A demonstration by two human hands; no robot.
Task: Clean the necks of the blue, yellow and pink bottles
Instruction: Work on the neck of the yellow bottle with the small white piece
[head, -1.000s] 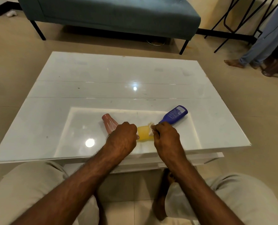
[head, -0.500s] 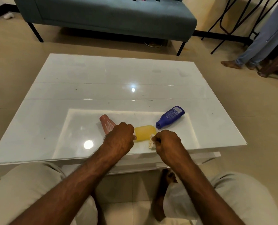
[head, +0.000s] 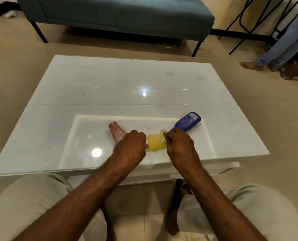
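**Yellow bottle held between both hands on the white table**

The yellow bottle (head: 156, 142) lies on its side near the front edge of the glossy white table (head: 110, 84), held between the two hands. The left hand (head: 130, 148) is closed in a fist around the bottle's left end, hiding that part. The right hand (head: 178, 145) is closed at the bottle's right end, pinching a small whitish cloth (head: 163, 136) against it; the bottle's neck cannot be seen under the fingers and cloth.

The pink bottle (head: 116, 132) lies on its side just left of and behind the left hand, partly covered by it. The blue bottle (head: 188, 121) lies tilted to the far right, its narrow end just beside the right hand's knuckles. Its label carries white print too small to read.

Beyond the table stands a teal sofa (head: 118, 14) on dark legs, with black metal chair legs (head: 249, 23) far right. Another person's legs (head: 280, 47) stand there barefoot on the tiled floor (head: 266, 119).
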